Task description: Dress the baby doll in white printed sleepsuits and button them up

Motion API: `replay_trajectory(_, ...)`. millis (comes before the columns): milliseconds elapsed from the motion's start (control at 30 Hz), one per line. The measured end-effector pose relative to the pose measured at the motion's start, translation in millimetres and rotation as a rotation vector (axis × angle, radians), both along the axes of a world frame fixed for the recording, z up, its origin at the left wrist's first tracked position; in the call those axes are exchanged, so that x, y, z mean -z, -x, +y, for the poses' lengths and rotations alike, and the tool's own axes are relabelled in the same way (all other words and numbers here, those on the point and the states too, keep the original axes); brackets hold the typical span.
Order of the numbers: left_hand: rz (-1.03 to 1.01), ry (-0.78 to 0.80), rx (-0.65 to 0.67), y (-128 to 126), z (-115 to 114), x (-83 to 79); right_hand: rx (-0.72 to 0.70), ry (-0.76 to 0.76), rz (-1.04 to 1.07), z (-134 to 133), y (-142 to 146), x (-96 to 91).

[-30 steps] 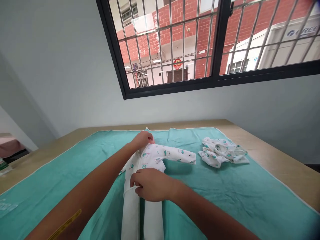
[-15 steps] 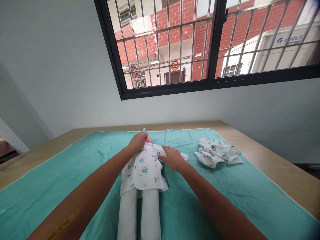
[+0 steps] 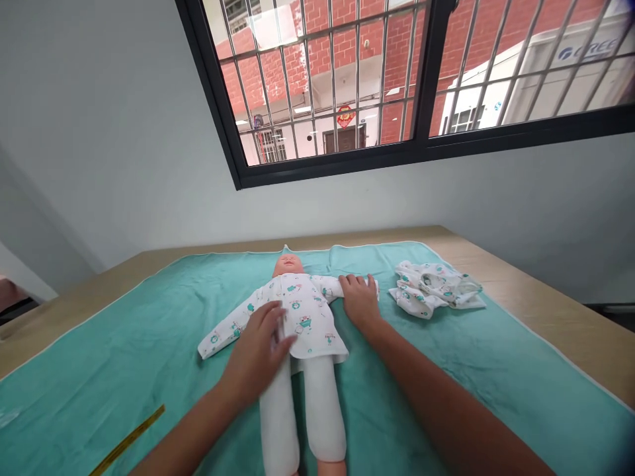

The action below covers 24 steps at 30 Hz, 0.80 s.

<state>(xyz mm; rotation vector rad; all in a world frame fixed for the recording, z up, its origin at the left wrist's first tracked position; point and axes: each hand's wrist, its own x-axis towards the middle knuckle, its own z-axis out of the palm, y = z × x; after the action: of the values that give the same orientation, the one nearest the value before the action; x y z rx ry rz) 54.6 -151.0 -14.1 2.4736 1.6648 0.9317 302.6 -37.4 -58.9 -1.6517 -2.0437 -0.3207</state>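
Observation:
A baby doll [image 3: 302, 370] lies on its back on a teal cloth [image 3: 446, 370], head toward the window. It wears a white printed shirt [image 3: 305, 314]; its white legs are bare. My left hand [image 3: 258, 354] rests flat with fingers spread on the shirt's lower left side. My right hand [image 3: 360, 301] lies flat, fingers stretched out, on the doll's sleeve on the right. Neither hand holds anything.
A crumpled white printed garment [image 3: 431, 294] lies on the cloth to the right of the doll. The cloth covers a wooden table [image 3: 546, 297] set against a grey wall below a barred window [image 3: 397, 79]. A yellow strip [image 3: 126, 439] lies on the cloth near left.
My left hand left the doll's neck and came down onto the shirt. My right hand slid outward along the sleeve. The shirt now lies spread, both sleeves out, and the doll's head shows.

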Motion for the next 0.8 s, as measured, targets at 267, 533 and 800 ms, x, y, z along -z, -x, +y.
replay_trajectory(267, -0.035, -0.041, 0.038, 6, -34, 15.2, -0.432, 0.041, 0.536, -36, 45, -22.8)
replay_trajectory(533, -0.112, -0.202, 0.154, 21, -38, 23.8, -0.724, 0.153, 0.348, -125, 42, -28.7)
replay_trajectory(800, -0.612, 0.093, -0.413, 44, -42, 28.1, -0.434, 0.139, 0.813, -110, 21, -23.4)
